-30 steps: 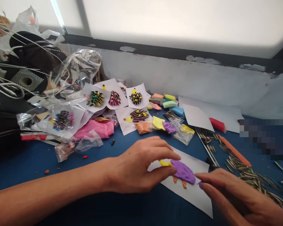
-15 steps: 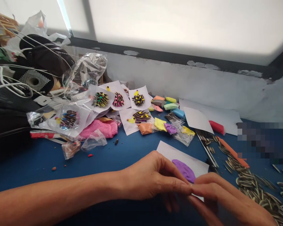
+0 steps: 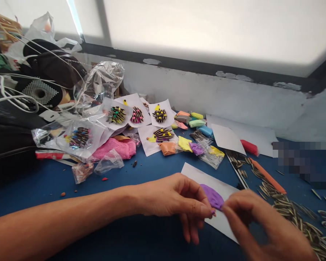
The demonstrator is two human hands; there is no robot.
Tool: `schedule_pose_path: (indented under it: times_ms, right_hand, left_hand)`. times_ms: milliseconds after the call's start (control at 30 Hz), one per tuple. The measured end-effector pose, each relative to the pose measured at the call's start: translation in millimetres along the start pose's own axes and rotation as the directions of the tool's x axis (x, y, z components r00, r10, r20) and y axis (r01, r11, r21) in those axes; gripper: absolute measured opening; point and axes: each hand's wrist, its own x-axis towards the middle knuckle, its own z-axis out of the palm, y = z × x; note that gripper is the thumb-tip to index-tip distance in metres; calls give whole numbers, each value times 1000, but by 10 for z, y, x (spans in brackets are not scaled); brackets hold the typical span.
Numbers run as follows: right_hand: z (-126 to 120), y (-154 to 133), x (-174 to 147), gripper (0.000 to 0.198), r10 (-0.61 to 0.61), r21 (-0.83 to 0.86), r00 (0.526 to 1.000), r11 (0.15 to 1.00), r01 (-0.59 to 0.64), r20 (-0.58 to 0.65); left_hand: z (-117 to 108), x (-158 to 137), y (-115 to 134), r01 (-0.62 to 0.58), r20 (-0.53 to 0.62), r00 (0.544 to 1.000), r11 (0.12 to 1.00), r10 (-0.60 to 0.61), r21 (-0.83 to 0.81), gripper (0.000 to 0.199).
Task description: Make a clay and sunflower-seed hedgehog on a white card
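A flattened purple clay oval (image 3: 214,197) lies on a sheet of white paper (image 3: 194,174) in front of me. My left hand (image 3: 174,197) is closed beside it, with a tiny purple clay bit (image 3: 213,212) showing at the pinched thumb and fingertip. On the other side, my right hand (image 3: 266,221) has thumb and forefinger together by the oval's right edge. Whether those fingers touch the oval or hold anything is hard to see.
Striped sunflower seeds (image 3: 299,221) lie loose at the right beside an orange clay stick (image 3: 268,177). Behind are several clay packets, including a yellow packet (image 3: 184,143), and finished seed hedgehogs on paper (image 3: 145,145). A pink cloth (image 3: 119,148) lies left.
My hands were together at the fingertips and have since parted. The right hand has moved slightly right, the left slightly left, and the purple bit at the left fingertips now shows.
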Motion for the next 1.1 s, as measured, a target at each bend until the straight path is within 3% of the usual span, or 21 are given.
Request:
schedule_pose_path:
  times_ms: [200, 367, 433, 500, 600, 700, 767, 900, 1100]
  right_hand:
    - [-94, 164, 173, 12, 95, -23, 995, 995, -96, -26]
    - [0, 97, 217, 17, 105, -52, 990, 994, -100, 90]
    - [21, 102, 232, 19, 109, -77, 985, 992, -99, 137]
    - [31, 146, 249, 18, 104, -102, 982, 991, -88, 159]
    - [39, 239, 272, 18, 107, -99, 978, 991, -90, 177]
    - [49, 288, 283, 19, 114, -48, 970, 993, -106, 217]
    - [57, 284, 283, 21, 94, -14, 969, 996, -93, 227]
    - [61, 260, 257, 25, 115, 28, 975, 992, -123, 192]
    - [59, 294, 236, 10, 104, 102, 985, 988, -118, 135]
  left_hand:
    - [-37, -43, 152, -139, -230, 962, 989, 148, 52, 14]
    - [-110, -54, 199, -170, -362, 905, 970, 224, 176, 17]
    - [-125, -56, 205, -143, -394, 882, 944, 257, 297, 19]
    - [-127, -58, 200, -75, -427, 839, 848, 338, 524, 19]
    - [-118, -61, 158, 53, -366, 792, 542, 489, 839, 15]
    - [-109, -69, 89, 83, -213, 838, 268, 503, 960, 28]
    - [-104, -78, 48, 96, -152, 867, 141, 474, 985, 34]
    - [-86, -92, 13, 117, -124, 883, 44, 453, 992, 36]
    - [-72, -79, 20, 164, -94, 876, -109, 473, 980, 48]
